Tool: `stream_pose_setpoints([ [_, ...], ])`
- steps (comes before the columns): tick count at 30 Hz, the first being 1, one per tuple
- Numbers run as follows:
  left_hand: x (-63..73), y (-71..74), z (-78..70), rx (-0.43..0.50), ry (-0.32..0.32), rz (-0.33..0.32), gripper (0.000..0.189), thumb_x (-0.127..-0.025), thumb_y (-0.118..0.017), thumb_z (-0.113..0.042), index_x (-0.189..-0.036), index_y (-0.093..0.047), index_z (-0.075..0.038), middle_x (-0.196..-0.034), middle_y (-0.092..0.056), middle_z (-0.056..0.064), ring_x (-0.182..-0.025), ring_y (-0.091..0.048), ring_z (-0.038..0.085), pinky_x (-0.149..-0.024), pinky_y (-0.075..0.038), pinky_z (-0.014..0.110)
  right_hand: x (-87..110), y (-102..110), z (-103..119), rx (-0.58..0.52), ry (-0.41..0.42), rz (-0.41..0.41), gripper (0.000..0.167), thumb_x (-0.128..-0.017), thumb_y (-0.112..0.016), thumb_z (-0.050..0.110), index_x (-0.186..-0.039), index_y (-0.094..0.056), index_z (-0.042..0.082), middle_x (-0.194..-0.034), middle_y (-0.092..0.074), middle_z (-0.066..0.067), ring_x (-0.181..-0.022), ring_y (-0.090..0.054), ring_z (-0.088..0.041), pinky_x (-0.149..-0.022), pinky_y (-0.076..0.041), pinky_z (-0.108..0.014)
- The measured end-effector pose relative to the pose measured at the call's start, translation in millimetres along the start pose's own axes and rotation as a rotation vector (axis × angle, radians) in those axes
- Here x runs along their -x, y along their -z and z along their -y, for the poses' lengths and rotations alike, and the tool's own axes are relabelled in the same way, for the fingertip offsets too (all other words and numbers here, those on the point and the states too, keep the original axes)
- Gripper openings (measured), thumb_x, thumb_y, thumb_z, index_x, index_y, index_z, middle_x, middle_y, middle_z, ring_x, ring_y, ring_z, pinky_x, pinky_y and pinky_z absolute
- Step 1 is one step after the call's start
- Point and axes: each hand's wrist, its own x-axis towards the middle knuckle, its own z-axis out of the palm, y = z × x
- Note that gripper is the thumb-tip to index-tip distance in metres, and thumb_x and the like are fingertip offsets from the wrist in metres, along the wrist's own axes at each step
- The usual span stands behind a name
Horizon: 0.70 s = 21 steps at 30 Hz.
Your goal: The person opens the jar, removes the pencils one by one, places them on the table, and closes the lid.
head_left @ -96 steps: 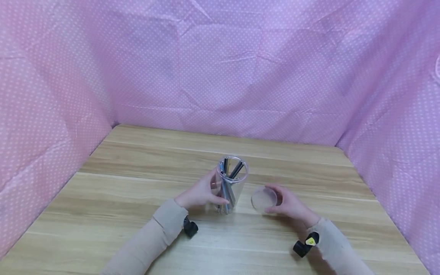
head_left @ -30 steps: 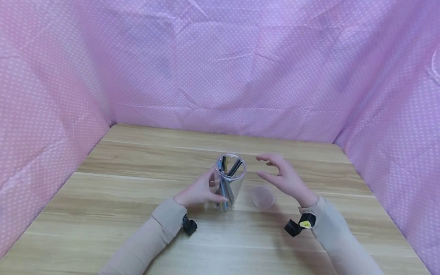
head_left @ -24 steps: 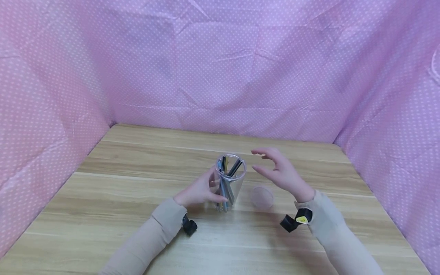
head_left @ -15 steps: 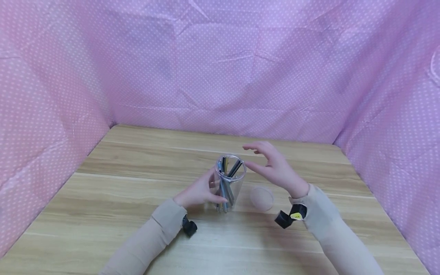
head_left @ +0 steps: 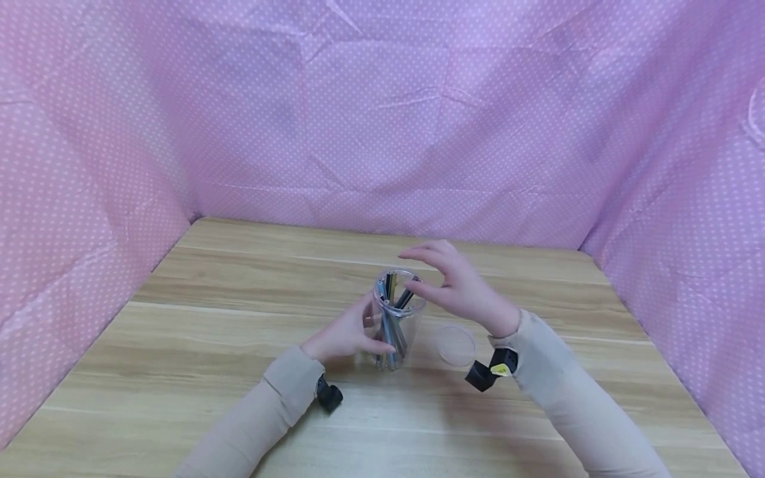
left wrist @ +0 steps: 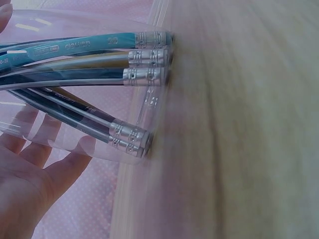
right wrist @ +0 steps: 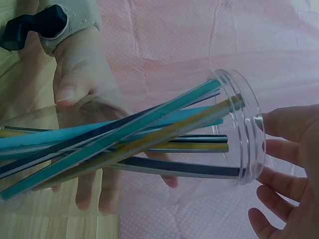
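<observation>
A clear jar (head_left: 412,328) stands upright on the table, holding several pencils (head_left: 390,332) in blue, dark and yellow. My left hand (head_left: 343,332) grips its left side; through the wall, fingers show behind it in the right wrist view. The pencils (left wrist: 84,47) have their metal eraser ends down at the base in the left wrist view. Over the jar's right rim hovers my right hand (head_left: 460,285), its fingers relaxed and spread from the thumb, holding nothing. In the right wrist view its fingertips come right at the threaded rim (right wrist: 254,129). A clear round lid (head_left: 457,346) lies right of the jar.
The wood-grain table (head_left: 239,279) reaches back to a pink dotted cloth (head_left: 370,133) that hangs behind it and on both sides. Each wrist wears a small black camera (head_left: 329,395).
My right hand has let go of the lid on the table, risen, and moved left to the jar's rim. The left hand and the jar stay in place.
</observation>
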Motion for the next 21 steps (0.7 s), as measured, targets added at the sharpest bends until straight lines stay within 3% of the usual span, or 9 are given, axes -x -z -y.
stream_pose_setpoints([
  [9, -0.4, -3.8, 2.4, 0.004, -0.035, 0.002, 0.104, -0.073, -0.081, -0.011, -0.152, -0.013, -0.022, -0.153, -0.031, 0.007, -0.136, -0.036, 0.033, -0.111, -0.032, 0.053, -0.2, -2.8, 1.3, 0.041, 0.099, 0.041, 0.034, -0.081, -0.073, 0.010, -0.114, -0.067, 0.003, -0.116, -0.061, -0.014, -0.108, -0.050, -0.028, -0.084, -0.045, -0.039],
  [21, 2.7, -10.9, -2.2, 0.014, -0.024, -0.006, 0.102, -0.074, -0.080, -0.012, -0.152, -0.014, -0.023, -0.152, -0.032, 0.006, -0.136, -0.036, 0.034, -0.111, -0.031, 0.054, 2.3, -1.5, 4.0, 0.113, 0.097, 0.111, 0.032, -0.084, -0.071, 0.015, -0.115, -0.068, 0.007, -0.116, -0.061, -0.013, -0.107, -0.048, -0.029, -0.079, -0.045, -0.036],
])
